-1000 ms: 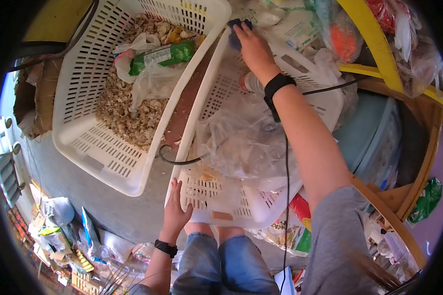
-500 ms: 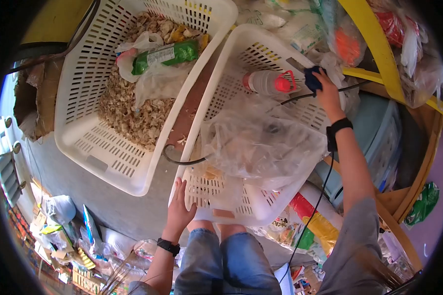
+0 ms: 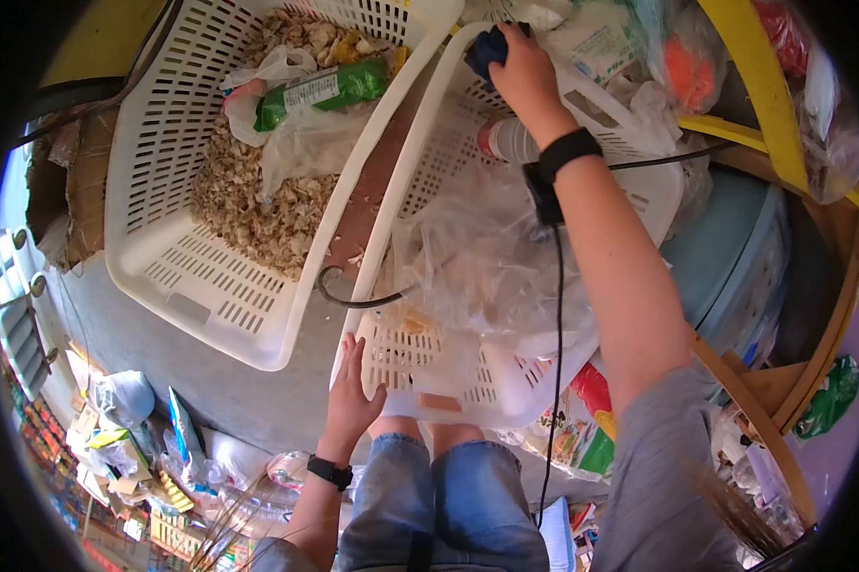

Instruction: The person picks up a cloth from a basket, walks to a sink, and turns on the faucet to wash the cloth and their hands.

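My right hand (image 3: pixel 526 71) is closed around a dark blue cloth (image 3: pixel 489 54) at the far rim of the right white basket (image 3: pixel 420 124). Below that forearm, inside the basket, lie a clear plastic bag (image 3: pixel 486 253) and a clear bottle (image 3: pixel 507 141), partly hidden by my wrist. My left hand (image 3: pixel 353 396) has its fingers spread at the basket's near left edge and holds nothing. A black hooked cable or rod (image 3: pixel 367 303) crosses the basket's left rim.
Another white basket (image 3: pixel 201 310) at left holds dry brownish flakes (image 3: pixel 248 210) and a green packet (image 3: pixel 329 93). A yellow bar (image 3: pixel 758 86), bagged items and a blue-grey bin (image 3: pixel 720 243) stand at right. A black cord (image 3: pixel 555 381) hangs from my right wrist.
My right hand has moved left and away from me with the cloth, from the basket's right rim to its far rim. My left hand has barely moved.
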Tool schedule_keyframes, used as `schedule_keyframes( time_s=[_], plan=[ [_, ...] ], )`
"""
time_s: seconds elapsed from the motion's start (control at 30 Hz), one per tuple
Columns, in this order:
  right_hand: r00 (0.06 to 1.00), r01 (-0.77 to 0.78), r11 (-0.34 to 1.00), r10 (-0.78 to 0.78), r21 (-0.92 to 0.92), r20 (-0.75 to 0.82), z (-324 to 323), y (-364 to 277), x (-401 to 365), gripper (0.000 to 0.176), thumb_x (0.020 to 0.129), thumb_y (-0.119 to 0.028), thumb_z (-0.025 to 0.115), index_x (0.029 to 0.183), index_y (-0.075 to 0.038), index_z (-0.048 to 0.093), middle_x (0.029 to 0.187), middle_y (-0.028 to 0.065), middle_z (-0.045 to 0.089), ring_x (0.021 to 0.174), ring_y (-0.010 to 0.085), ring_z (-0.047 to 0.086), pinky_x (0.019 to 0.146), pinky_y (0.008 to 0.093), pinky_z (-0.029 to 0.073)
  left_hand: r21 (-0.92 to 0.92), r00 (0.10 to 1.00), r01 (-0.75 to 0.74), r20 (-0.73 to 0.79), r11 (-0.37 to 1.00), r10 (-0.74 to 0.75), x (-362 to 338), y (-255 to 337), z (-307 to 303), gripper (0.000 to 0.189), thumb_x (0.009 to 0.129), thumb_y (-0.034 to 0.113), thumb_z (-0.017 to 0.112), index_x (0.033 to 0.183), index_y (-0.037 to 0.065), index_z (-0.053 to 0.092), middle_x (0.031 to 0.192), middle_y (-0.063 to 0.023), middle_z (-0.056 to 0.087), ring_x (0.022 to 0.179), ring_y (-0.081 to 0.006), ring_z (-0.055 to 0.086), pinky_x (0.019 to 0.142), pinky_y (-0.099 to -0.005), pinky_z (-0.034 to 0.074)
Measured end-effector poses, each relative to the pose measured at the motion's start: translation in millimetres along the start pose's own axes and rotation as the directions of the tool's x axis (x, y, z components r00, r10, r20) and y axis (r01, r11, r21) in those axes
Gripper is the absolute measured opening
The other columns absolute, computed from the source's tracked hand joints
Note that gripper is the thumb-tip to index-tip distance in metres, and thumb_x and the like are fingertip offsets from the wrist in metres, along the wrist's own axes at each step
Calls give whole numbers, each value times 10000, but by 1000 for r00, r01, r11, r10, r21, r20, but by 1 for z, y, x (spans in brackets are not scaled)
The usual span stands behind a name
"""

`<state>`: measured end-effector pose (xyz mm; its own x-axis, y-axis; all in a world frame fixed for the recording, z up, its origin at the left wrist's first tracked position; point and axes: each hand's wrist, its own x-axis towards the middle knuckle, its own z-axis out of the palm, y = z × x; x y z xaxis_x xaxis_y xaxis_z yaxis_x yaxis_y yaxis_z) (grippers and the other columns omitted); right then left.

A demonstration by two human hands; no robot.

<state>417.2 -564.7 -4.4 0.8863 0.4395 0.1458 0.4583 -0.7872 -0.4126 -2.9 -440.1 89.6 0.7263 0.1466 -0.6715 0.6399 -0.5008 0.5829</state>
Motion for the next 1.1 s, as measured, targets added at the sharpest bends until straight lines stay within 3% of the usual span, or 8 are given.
schedule_keyframes(
  time_s=[0.07, 0.4, 0.5, 0.57, 0.7, 0.93, 1.03, 1.1],
  plan=[
    [997, 58, 998, -60, -40, -55, 9, -7, 1, 504, 673, -76, 598, 1157, -78, 456, 1178, 173, 468, 1020, 347, 481, 840, 396, 434, 23, 1000, 8, 10, 1000, -8, 0, 3, 0, 683, 659, 64, 571, 1275, 27, 278, 1353, -199, 221, 1255, -314, 223, 990, -351, 288],
    [965, 116, 986, -140, 119, 220, -1, -45, -37, 530, 650, -39, 589, 1157, -77, 438, 1225, 161, 428, 1017, 332, 488, 826, 393, 439, -54, 969, 25, -243, 998, -38, 17, 18, -7, 396, 726, 27, 509, 1116, 20, 442, 1106, -178, 489, 1028, -331, 458, 868, -379, 379],
    [936, 165, 943, -242, 288, 257, 8, -63, -81, 518, 653, -22, 579, 1149, -72, 438, 1236, 161, 415, 1033, 316, 482, 841, 384, 434, -31, 969, -32, -244, 999, 24, 19, 28, -4, 374, 728, 12, 496, 1100, 20, 457, 1081, -172, 501, 1016, -328, 469, 862, -374, 384],
    [909, 69, 928, -209, 366, 361, -4, -86, -110, 490, 669, 2, 556, 1142, -39, 433, 1251, 167, 396, 1059, 307, 466, 870, 371, 418, -36, 969, -51, -245, 998, 41, 19, 28, 0, 372, 719, -6, 489, 1089, 17, 465, 1068, -162, 509, 1015, -318, 479, 869, -371, 383],
    [861, 197, 911, -337, 361, 380, -4, -126, -178, 444, 688, 2, 533, 1120, 30, 433, 1253, 149, 402, 1106, 357, 419, 900, 362, 400, -41, 967, -45, -253, 998, 34, 15, 23, 10, 370, 717, -9, 488, 1086, 17, 465, 1059, -154, 511, 1007, -309, 488, 860, -368, 392],
    [731, 104, 901, -356, 420, 583, -8, -177, -242, 393, 700, -6, 524, 1085, 31, 456, 1227, 167, 426, 1119, 376, 403, 871, 358, 421, -48, 970, -65, -239, 997, 51, -1, 11, 12, 356, 720, 15, 503, 1073, 2, 457, 1053, -176, 503, 987, -336, 481, 834, -378, 399],
    [744, -22, 840, -348, 542, 570, -21, -186, -258, 386, 706, 3, 523, 1085, 30, 458, 1240, 170, 412, 1119, 345, 414, 859, 360, 427, -48, 966, -42, -257, 998, 28, -16, 3, 13, 350, 718, 10, 505, 1065, -2, 459, 1048, -175, 502, 981, -337, 484, 826, -376, 402],
    [821, -77, 802, -286, 593, 495, -41, -194, -267, 421, 705, -16, 546, 1116, -10, 454, 1256, 131, 406, 1113, 330, 420, 866, 364, 418, -61, 965, -17, -263, 998, 0, -28, -1, 11, 345, 717, 7, 506, 1059, -4, 461, 1046, -174, 501, 977, -338, 484, 823, -375, 403]
  ],
)
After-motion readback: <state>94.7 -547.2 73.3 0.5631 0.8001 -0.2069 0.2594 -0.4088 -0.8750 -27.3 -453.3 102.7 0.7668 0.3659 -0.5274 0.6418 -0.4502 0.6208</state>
